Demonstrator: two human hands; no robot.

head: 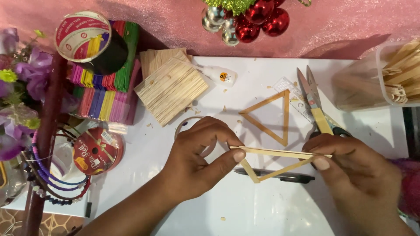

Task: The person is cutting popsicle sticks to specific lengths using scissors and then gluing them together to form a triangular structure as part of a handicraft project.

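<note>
At frame centre, the left hand (197, 155) and right hand (354, 168) pinch opposite ends of a stick triangle (275, 162), fingers closed on it above the white bench (245, 201). Beyond lie another triangle (272, 117), then scissors (316, 105).

Plastic tub (385, 74) cut by right edge, scissors' handles (334, 130) – perhaps black – behind right hand (354, 168)

One head-worn view looks steeply down, close over the white table (262, 209); pink backdrop (175, 26) along the top edge.
</note>
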